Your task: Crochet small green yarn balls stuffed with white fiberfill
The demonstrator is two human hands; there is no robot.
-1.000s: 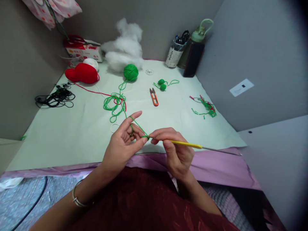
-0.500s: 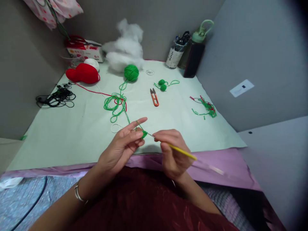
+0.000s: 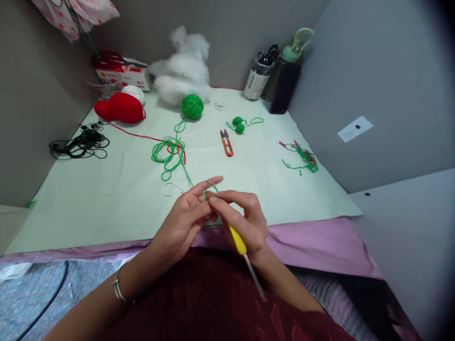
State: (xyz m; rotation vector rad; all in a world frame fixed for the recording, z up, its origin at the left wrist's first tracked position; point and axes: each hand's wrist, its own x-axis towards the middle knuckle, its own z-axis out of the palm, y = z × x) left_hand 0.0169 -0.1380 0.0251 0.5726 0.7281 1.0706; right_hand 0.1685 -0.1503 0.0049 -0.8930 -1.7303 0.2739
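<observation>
My left hand (image 3: 186, 215) pinches a small green crochet piece that the fingers now almost fully hide. Green yarn (image 3: 214, 186) loops over its raised index finger and trails back to the loose coils on the table. In my right hand (image 3: 245, 218) is a crochet hook (image 3: 237, 239) with a yellow grip; its metal rear end slants down toward my lap. The right fingertips touch the left ones at the piece, so the working tip is hidden. Beyond the hands lie orange thread snips (image 3: 226, 143) and a green yarn ball (image 3: 192, 107).
Red yarn (image 3: 121, 108), white stuffing (image 3: 183, 71) and a box (image 3: 124, 76) stand at the back left. Black cord (image 3: 83, 143) lies left. Small green balls (image 3: 239, 124) sit beyond the snips, yarn scraps (image 3: 304, 157) to the right. A bottle (image 3: 287, 71) and pen cup (image 3: 258, 80) stand back right.
My right hand has moved left against my left fingertips. The hook has swung from pointing right to pointing down toward my lap, and the green piece has become hidden.
</observation>
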